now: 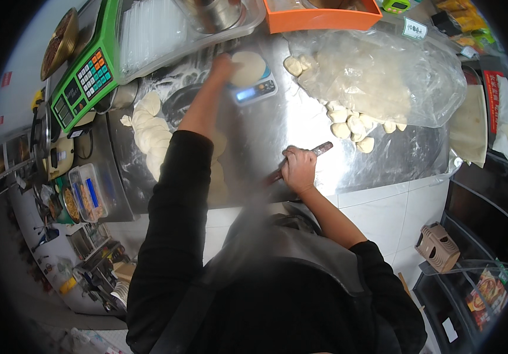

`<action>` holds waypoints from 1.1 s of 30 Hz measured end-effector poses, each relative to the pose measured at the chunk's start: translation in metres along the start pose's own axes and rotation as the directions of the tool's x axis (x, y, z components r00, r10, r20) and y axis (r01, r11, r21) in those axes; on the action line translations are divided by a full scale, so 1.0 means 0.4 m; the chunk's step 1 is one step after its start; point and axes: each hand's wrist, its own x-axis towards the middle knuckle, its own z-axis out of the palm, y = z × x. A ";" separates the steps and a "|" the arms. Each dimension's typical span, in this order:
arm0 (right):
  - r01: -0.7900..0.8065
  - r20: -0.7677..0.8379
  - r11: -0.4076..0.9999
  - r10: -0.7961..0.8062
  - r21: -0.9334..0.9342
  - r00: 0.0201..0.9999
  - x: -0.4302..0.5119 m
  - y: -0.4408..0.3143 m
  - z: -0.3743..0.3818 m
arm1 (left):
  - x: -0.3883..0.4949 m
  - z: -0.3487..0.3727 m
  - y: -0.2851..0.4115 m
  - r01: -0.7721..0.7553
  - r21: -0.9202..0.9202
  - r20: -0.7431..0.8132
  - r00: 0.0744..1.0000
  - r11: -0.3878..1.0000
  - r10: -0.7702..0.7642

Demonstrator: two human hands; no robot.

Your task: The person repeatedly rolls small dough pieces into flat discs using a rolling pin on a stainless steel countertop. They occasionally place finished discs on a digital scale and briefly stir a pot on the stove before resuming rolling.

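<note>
A flat round of dough (248, 69) lies on a small digital kitchen scale (256, 94) with a lit display. My left hand (223, 67) is at the round's left edge, blurred, its grip unclear. My right hand (299, 169) is closed around a short dark rolling pin (323, 148), which slants over the steel worktop near its front edge. Overlapping rolled dough rounds (150, 132) form a row on the left, and more rounds (218, 177) lie partly beside my left sleeve. Several small dough pieces (340, 130) sit at the right, some under a clear plastic bag (369, 79).
A green price scale (90, 66) stands at the upper left beside a clear plastic tub (147, 66) with a metal container (212, 15). An orange box (324, 20) is at the back. Flour dusts the steel worktop (262, 128). A lidded food container (88, 192) stands at left.
</note>
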 end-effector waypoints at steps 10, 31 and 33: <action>0.004 0.140 1.000 -0.001 -0.021 0.990 -0.075 0.058 0.012 | -0.555 0.204 -0.104 -0.047 -0.227 0.171 0.981 0.973 0.088; -0.091 0.260 0.953 0.169 -0.288 0.951 0.224 -0.150 0.009 | -0.815 0.226 -0.023 0.097 -0.156 0.086 0.993 0.983 -0.084; -0.015 0.071 0.978 0.030 -0.209 0.997 0.268 -0.140 0.063 | -0.790 0.229 -0.024 0.135 -0.178 0.125 0.986 0.975 -0.114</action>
